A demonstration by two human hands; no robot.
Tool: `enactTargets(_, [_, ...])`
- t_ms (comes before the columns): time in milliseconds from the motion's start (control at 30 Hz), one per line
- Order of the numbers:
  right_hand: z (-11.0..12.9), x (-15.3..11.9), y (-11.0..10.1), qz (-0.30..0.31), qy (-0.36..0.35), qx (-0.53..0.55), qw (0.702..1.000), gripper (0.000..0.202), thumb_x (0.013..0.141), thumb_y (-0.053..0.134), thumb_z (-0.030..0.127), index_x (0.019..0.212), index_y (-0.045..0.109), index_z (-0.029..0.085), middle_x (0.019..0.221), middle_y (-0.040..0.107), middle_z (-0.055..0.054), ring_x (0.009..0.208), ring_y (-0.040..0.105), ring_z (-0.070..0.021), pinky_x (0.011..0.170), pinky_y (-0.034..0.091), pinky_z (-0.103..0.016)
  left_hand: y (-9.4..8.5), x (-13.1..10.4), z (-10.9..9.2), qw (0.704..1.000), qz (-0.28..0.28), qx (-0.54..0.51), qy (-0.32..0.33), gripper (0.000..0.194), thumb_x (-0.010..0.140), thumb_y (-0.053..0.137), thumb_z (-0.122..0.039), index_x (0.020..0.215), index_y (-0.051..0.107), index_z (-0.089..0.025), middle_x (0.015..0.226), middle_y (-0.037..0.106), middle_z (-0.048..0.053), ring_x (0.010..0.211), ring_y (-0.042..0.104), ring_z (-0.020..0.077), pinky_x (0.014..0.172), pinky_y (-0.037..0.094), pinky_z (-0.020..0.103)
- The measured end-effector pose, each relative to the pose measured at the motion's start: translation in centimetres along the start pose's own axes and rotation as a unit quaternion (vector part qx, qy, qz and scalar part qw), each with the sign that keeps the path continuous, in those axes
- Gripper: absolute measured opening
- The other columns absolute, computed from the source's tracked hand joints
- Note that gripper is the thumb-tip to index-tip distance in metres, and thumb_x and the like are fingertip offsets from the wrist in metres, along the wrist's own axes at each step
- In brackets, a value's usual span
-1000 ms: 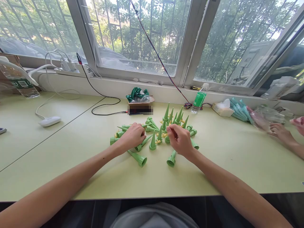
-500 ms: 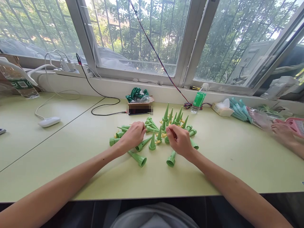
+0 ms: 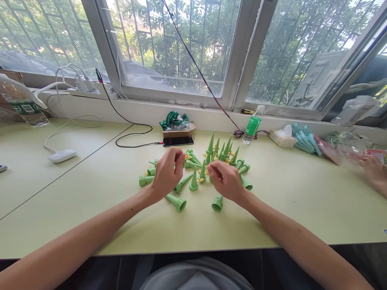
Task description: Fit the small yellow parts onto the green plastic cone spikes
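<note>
My left hand (image 3: 168, 172) is raised over the left side of a group of green plastic spikes, its fingers pinched on a small yellow-orange valve piece (image 3: 186, 157). My right hand (image 3: 227, 180) is closed at the right side of the group, thumb and fingers pressed together; whatever they hold is hidden. Between the hands, a green spike (image 3: 194, 182) stands upright on its wide base, beside another upright spike (image 3: 202, 173) with a yellow valve at its foot. Several more stand behind my right hand. Lying spikes include one (image 3: 178, 202) near the front and another (image 3: 217, 203) below my right hand.
Behind the spikes lie a phone (image 3: 178, 140) on a black cable and a small cardboard box (image 3: 178, 133). A water bottle (image 3: 252, 128) and a tissue box (image 3: 282, 138) stand to the right. Another person's hand (image 3: 375, 171) is at the far right, near plastic bags.
My left hand has lifted and turned, bringing the yellow-orange piece into view at its fingertips. My right hand has shifted slightly left. The other person's hand has moved right.
</note>
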State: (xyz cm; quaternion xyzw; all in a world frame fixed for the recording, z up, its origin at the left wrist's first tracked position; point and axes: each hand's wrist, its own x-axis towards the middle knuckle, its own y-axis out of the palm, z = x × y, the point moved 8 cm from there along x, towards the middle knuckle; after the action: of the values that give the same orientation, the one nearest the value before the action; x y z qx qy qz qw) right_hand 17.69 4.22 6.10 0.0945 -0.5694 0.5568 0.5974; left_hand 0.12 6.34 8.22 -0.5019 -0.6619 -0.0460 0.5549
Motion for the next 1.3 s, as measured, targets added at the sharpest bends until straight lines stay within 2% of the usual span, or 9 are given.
enactTargets(167, [0.7, -0.3, 0.6, 0.027, -0.026, 0.039, 0.999, 0.01, 0.099, 0.048, 0.025, 0.098, 0.057, 0.02, 0.073, 0.06, 0.001, 0.054, 0.048, -0.0089, 0.054, 0.04, -0.021, -1.0, -1.3, -2.6, 0.992, -0.047, -0.049, 0.105, 0.008, 0.095, 0.046, -0.015, 0.091, 0.046, -0.022, 0.084, 0.063, 0.002, 0.071, 0.059, 0.0128, 0.063, 0.047, 0.025])
enactTargets(333, [1.1, -0.7, 1.2, 0.062, -0.047, 0.07, 0.995, 0.02, 0.1, 0.049, 0.025, 0.119, 0.052, 0.02, 0.087, 0.064, -0.001, 0.054, 0.048, -0.0077, 0.054, 0.041, -0.021, -0.9, -2.3, -4.2, 0.963, -0.047, -0.132, 0.228, 0.021, 0.09, 0.052, -0.007, 0.104, 0.048, -0.022, 0.079, 0.06, 0.003, 0.071, 0.057, 0.0144, 0.062, 0.05, 0.027])
enactTargets(467, [1.5, -0.7, 1.5, 0.08, -0.069, 0.07, 0.992, 0.019, 0.101, 0.05, 0.025, 0.119, 0.054, 0.021, 0.093, 0.064, -0.003, 0.063, 0.054, -0.0094, 0.061, 0.045, -0.023, -0.3, -2.6, -4.8, 0.951, -0.023, -0.149, 0.269, 0.03, 0.087, 0.055, -0.002, 0.111, 0.05, -0.02, 0.081, 0.063, 0.004, 0.071, 0.056, 0.0144, 0.064, 0.051, 0.029])
enactTargets(633, [1.8, -0.7, 1.3, 0.072, -0.087, 0.074, 0.991, 0.015, 0.101, 0.048, 0.022, 0.114, 0.056, 0.021, 0.093, 0.064, -0.005, 0.075, 0.058, -0.0129, 0.066, 0.046, -0.024, 0.0, -2.8, -4.9, 0.95, -0.002, -0.152, 0.271, 0.029, 0.086, 0.055, 0.0, 0.108, 0.053, -0.018, 0.082, 0.064, 0.005, 0.074, 0.056, 0.0152, 0.067, 0.051, 0.03])
enactTargets(833, [1.9, -0.6, 0.9, 0.051, -0.08, 0.074, 0.993, 0.016, 0.1, 0.048, 0.02, 0.113, 0.057, 0.02, 0.089, 0.063, -0.005, 0.07, 0.056, -0.0128, 0.065, 0.047, -0.025, 0.2, -2.9, -5.2, 0.95, 0.009, -0.144, 0.278, 0.028, 0.085, 0.056, 0.0, 0.107, 0.054, -0.018, 0.081, 0.065, 0.004, 0.074, 0.056, 0.0156, 0.066, 0.051, 0.029])
enactTargets(933, [1.8, -0.6, 0.6, 0.034, -0.074, 0.074, 0.994, 0.016, 0.099, 0.048, 0.018, 0.112, 0.058, 0.02, 0.089, 0.063, -0.005, 0.068, 0.055, -0.0123, 0.064, 0.047, -0.025, -0.1, -2.7, -5.2, 0.955, -0.005, -0.133, 0.266, 0.024, 0.086, 0.058, -0.004, 0.105, 0.054, -0.018, 0.082, 0.064, 0.004, 0.075, 0.057, 0.0158, 0.068, 0.051, 0.03])
enactTargets(1067, [1.4, -0.3, -0.1, -0.008, -0.042, 0.066, 0.997, 0.015, 0.097, 0.049, 0.017, 0.108, 0.06, 0.02, 0.087, 0.061, -0.004, 0.064, 0.054, -0.0112, 0.06, 0.047, -0.024, -0.4, -2.1, -4.1, 0.976, -0.04, -0.101, 0.187, 0.02, 0.087, 0.061, -0.012, 0.104, 0.053, -0.019, 0.089, 0.059, 0.005, 0.075, 0.056, 0.0144, 0.067, 0.049, 0.027])
enactTargets(1133, [1.3, -0.1, -0.5, -0.027, -0.023, 0.057, 0.998, 0.015, 0.097, 0.049, 0.017, 0.106, 0.061, 0.019, 0.085, 0.061, -0.004, 0.062, 0.053, -0.0109, 0.059, 0.047, -0.024, -0.1, -1.8, -3.2, 0.986, -0.037, -0.086, 0.141, 0.018, 0.088, 0.061, -0.017, 0.104, 0.053, -0.019, 0.088, 0.057, 0.003, 0.073, 0.054, 0.0134, 0.065, 0.047, 0.026])
enactTargets(1300, [0.8, 0.1, -1.0, -0.049, 0.007, 0.036, 0.998, 0.016, 0.096, 0.049, 0.017, 0.103, 0.063, 0.018, 0.082, 0.063, -0.003, 0.056, 0.05, -0.0093, 0.056, 0.047, -0.023, 1.7, -1.5, -1.4, 0.996, 0.039, -0.062, 0.057, 0.008, 0.097, 0.049, -0.026, 0.096, 0.054, -0.019, 0.069, 0.056, -0.003, 0.062, 0.05, 0.0117, 0.066, 0.043, 0.026])
